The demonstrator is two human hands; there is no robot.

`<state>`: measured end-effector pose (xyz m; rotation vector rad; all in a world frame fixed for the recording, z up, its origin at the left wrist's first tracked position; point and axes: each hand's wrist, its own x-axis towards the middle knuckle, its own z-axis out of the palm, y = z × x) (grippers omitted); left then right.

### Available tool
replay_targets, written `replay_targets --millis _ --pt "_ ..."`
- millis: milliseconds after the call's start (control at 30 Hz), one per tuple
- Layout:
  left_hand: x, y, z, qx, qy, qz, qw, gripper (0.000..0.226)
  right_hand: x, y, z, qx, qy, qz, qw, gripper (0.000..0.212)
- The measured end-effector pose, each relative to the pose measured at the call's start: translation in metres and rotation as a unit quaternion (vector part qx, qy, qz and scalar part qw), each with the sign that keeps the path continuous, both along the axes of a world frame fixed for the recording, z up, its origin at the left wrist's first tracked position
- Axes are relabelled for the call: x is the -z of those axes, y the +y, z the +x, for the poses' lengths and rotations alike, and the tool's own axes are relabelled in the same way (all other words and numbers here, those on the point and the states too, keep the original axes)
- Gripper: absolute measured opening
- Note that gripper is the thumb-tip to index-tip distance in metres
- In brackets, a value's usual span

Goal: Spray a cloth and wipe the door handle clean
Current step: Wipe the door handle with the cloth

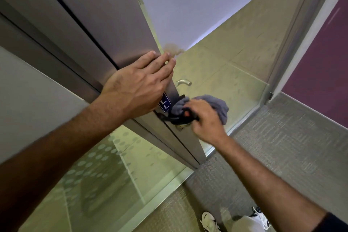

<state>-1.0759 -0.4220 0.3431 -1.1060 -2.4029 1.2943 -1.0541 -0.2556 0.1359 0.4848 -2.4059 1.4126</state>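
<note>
My left hand [139,86] lies flat, fingers spread, against the metal edge of the open door [105,30]. My right hand [205,118] is closed on a grey cloth [216,104] and presses it onto the near door handle, which is almost wholly hidden under cloth and hand. Only a dark part of the handle [169,117] and a bit of its metal base show. A second, silver lever handle [183,82] sticks out on the door's far side. No spray bottle is in view.
A small blue sign [165,105] sits on the door just left of the cloth. Glass panel with frosted dots [98,167] at lower left. Grey carpet [282,147], a purple wall at right, and my white shoes [209,222] at the bottom.
</note>
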Motion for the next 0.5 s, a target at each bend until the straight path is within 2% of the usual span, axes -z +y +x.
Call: replay_targets --millis 67,100,200,267,300,333,367,400,433,467,500 --pt "0.001 -0.001 -0.001 -0.003 0.003 -0.004 1.000 0.067 0.007 -0.016 0.011 -0.002 0.042 0.103 0.994 0.039" --pt "0.001 -0.001 -0.001 -0.004 0.002 -0.004 1.000 0.066 0.008 -0.016 0.012 -0.003 0.040 0.123 0.992 0.033" --pt "0.000 -0.001 0.001 0.002 -0.001 0.004 1.000 0.065 0.002 0.005 0.000 -0.085 0.022 0.134 0.987 0.021" --pt "-0.001 0.000 0.002 0.011 0.003 0.010 1.000 0.064 0.008 0.021 -0.004 -0.134 0.041 0.107 0.984 0.025" --pt "-0.001 0.000 0.002 0.016 0.007 0.013 1.000 0.063 0.017 0.028 -0.002 -0.119 0.062 0.088 0.987 0.031" --pt "0.000 0.000 0.001 0.021 0.010 0.019 1.000 0.062 0.029 0.031 0.003 -0.063 0.069 0.057 0.994 0.040" --pt "0.000 -0.001 -0.001 0.026 0.011 0.027 0.999 0.061 0.042 0.030 0.010 0.021 0.043 -0.009 0.999 0.049" --pt "0.001 -0.002 -0.002 0.029 0.011 0.034 0.999 0.060 0.052 0.022 0.018 0.114 -0.031 -0.115 0.986 0.054" --pt "0.002 -0.002 -0.003 0.030 0.013 0.038 0.999 0.059 0.056 0.009 0.024 0.185 -0.137 -0.256 0.939 0.054" --pt "0.002 -0.002 -0.003 0.030 0.017 0.038 0.999 0.059 0.053 -0.008 0.025 0.211 -0.239 -0.408 0.856 0.051" --pt "0.002 -0.002 -0.003 0.029 0.020 0.033 0.999 0.059 0.050 -0.027 0.026 0.191 -0.301 -0.530 0.770 0.048"
